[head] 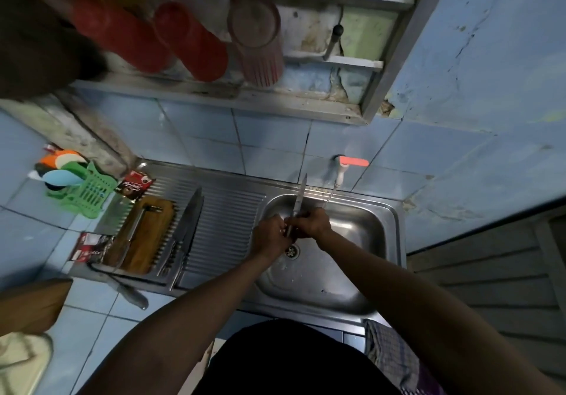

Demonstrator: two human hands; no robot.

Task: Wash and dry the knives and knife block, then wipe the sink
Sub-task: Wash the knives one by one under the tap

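We judge the washing step is in hand: over the sink (364, 226) basin, our right hand (311, 223) grasps the knife (298, 200) at its handle, blade pointing to twelve o'clock toward the tap (341, 174), while our left hand (269, 235) curls against it at the handle end. Next we should rinse it, then lay it with the other knives (190, 223) on the drainboard (229, 226) at nine o'clock, beside the knife block (144, 235). The bare ribbed steel between offers room; the basin rim is near.
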